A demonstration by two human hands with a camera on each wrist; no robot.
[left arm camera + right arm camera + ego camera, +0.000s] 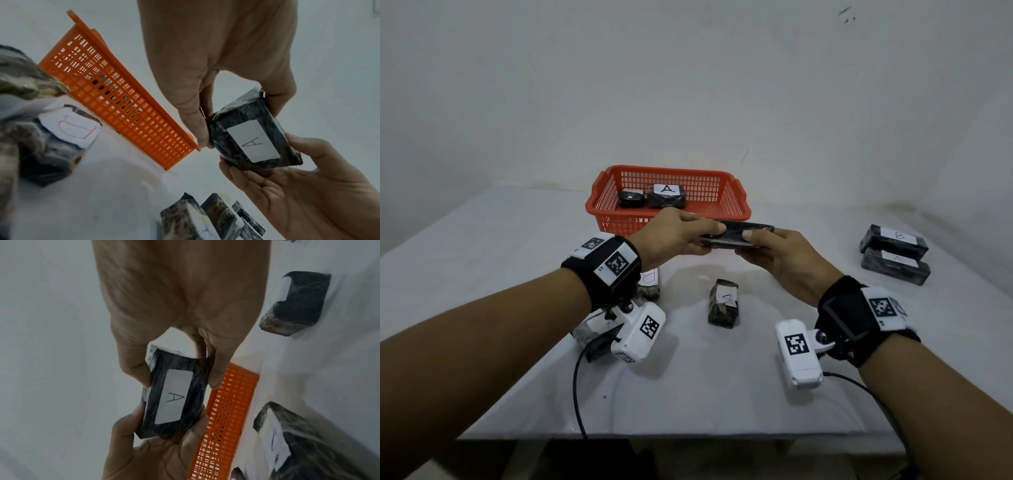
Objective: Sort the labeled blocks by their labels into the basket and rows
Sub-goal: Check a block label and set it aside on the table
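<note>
Both hands hold one black wrapped block level in the air, just in front of the orange basket. My left hand pinches its left end and my right hand grips its right end. The wrist views show a white label marked A on its underside. Inside the basket lie a block labeled A and a second dark block whose label is hidden.
A block labeled A lies on the white table below the hands. Two blocks sit side by side at the right, the far one marked B. Under my left wrist are a B block and another block.
</note>
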